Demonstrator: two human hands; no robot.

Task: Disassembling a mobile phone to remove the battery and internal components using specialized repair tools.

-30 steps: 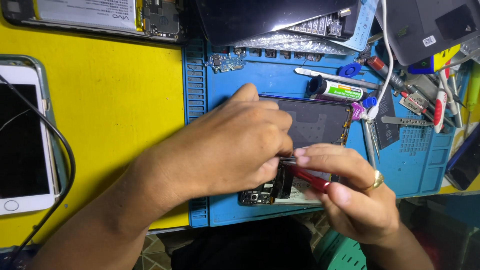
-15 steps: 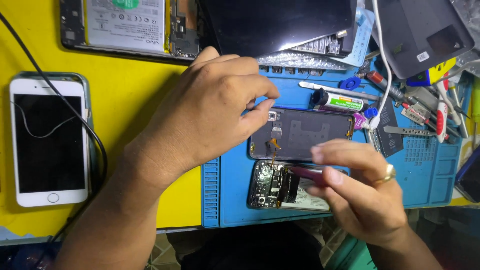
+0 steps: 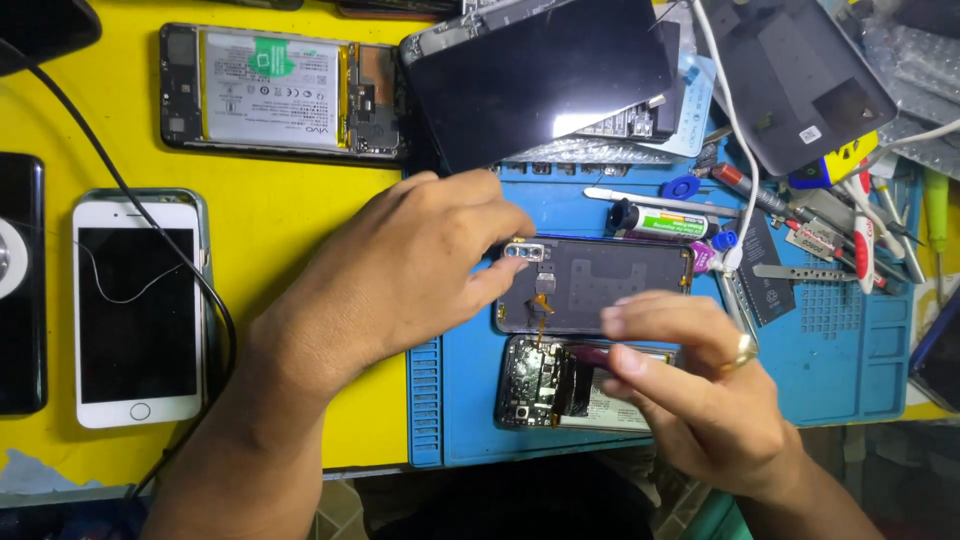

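A: Since a moment ago the dark back cover (image 3: 600, 285) has swung further off the opened phone (image 3: 560, 385), and the left hand (image 3: 420, 265) has slid left with it, while the view has pulled back to show more desk.

B: Right, biggest first: the yellow desk (image 3: 290, 200) on the left, the blue repair mat (image 3: 840, 370) on the right, with the work sitting on the mat.

A: Up top, a black screen panel (image 3: 540, 80) leans over the mat's edge, beside an opened phone with its battery showing (image 3: 280, 90). A white phone (image 3: 138, 310) lies face up at the left, a black cable (image 3: 150, 225) looping across it.

B: Now the hands. The left one lies palm down, fingers loosely curled, the fingertips touching the back cover's camera corner.

A: A thin orange flex (image 3: 541, 305) links the cover to the opened phone just below it.

B: The right hand (image 3: 690, 395), ring on one finger, pinches a slim red tool (image 3: 590, 355) between thumb and fingers, over the opened phone's board.

A: Smallest bits: a glue tube (image 3: 665, 222) and screwdrivers (image 3: 870, 225) scattered along the mat's far right.
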